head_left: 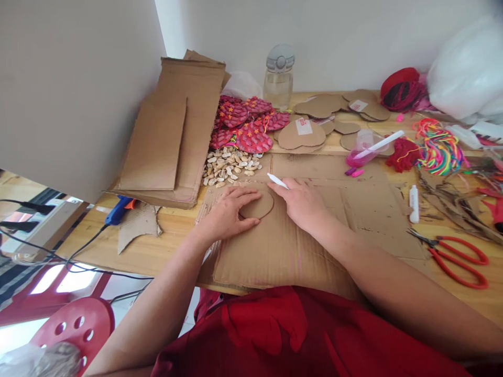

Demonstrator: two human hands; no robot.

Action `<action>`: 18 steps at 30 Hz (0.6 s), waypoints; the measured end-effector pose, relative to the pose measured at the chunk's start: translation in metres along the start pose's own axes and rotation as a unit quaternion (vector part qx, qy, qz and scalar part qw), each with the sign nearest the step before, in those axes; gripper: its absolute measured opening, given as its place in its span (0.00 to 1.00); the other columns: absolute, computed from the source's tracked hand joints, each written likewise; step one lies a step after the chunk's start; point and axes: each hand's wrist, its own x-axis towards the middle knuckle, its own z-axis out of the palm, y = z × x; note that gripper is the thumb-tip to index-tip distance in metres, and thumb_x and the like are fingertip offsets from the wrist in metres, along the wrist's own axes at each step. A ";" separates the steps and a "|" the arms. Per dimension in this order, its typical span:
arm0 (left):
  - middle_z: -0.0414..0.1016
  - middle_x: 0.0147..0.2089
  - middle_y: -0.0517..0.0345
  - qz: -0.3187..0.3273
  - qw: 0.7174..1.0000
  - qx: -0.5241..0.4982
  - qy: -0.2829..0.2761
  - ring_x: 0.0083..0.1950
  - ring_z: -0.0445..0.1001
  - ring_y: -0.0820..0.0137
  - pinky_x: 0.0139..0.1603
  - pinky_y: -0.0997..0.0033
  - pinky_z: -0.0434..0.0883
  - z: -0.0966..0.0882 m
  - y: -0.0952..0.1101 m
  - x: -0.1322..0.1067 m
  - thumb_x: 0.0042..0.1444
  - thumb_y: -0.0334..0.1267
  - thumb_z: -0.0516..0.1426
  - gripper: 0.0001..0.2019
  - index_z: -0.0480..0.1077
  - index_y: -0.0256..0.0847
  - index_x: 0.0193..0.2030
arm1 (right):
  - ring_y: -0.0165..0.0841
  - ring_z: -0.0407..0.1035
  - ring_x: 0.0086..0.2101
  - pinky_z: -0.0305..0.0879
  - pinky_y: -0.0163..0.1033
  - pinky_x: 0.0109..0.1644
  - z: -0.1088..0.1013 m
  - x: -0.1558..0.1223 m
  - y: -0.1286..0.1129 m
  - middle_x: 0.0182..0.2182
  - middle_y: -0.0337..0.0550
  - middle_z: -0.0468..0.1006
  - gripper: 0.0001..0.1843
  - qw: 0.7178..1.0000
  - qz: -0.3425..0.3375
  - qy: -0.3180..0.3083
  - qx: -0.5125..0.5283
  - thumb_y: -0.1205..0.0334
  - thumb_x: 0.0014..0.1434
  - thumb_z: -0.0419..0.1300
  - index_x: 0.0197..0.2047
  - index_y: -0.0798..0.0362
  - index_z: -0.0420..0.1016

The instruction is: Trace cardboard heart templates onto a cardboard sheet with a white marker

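Observation:
My left hand [231,212] lies with fingers spread on a rounded cardboard cutout [261,206], pressing its left side. The cutout rests on a larger cardboard sheet [271,251], and my fingers hide part of its outline. Just to the right, my right hand [304,204] is closed around a white pen [277,181]. The pen slants up and left, its end just beyond the cutout's upper edge. Whether it touches the cardboard I cannot tell.
Peanut shells [230,166] and red decorated pieces [251,123] lie behind my hands. Cardboard hearts [302,135] and a bottle [279,78] stand farther back. Red-handled scissors [458,256] and colourful yarn [440,149] are right; a blue glue gun [119,210] and leaning cardboard [157,141] left.

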 end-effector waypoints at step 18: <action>0.74 0.66 0.48 0.008 0.992 -0.072 0.100 0.69 0.70 0.59 0.72 0.48 0.63 0.001 -0.013 0.011 0.66 0.48 0.59 0.16 0.79 0.44 0.55 | 0.48 0.69 0.53 0.61 0.55 0.57 0.000 -0.002 0.003 0.60 0.52 0.75 0.33 1.000 -0.006 0.002 0.009 0.74 0.67 0.48 0.72 0.44 0.65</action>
